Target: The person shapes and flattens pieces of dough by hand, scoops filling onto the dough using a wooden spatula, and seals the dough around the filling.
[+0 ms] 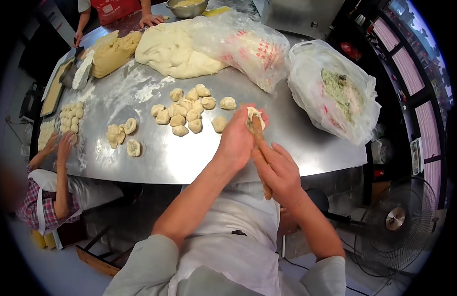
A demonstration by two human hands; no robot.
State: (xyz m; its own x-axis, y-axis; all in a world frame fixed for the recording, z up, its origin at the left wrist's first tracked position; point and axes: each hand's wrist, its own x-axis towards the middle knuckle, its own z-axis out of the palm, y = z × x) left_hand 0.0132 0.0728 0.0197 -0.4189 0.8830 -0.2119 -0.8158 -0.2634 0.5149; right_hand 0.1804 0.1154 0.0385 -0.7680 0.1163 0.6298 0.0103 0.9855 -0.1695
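Observation:
My left hand (236,138) cups a small round of dough (250,113) with some dark filling on it. In my right hand (278,170) is a wooden stick (258,130), its upper end pressed on the dough and its lower end jutting out below my fingers. To the right of my hands, a plastic bag (307,106) lies open around a green and pale filling (341,91). Left of my hands a cluster of dough pieces (178,120) sits on the metal table (189,153). Further left are several shaped pieces with filling showing (133,147).
A big dough mass (171,49), partly under a plastic sheet (258,49), lies at the back beside a yellowish dough block (115,54). One co-worker's hands (64,144) touch small dough balls at left; another person's hand (151,19) rests at the back. A fan (396,219) stands at right.

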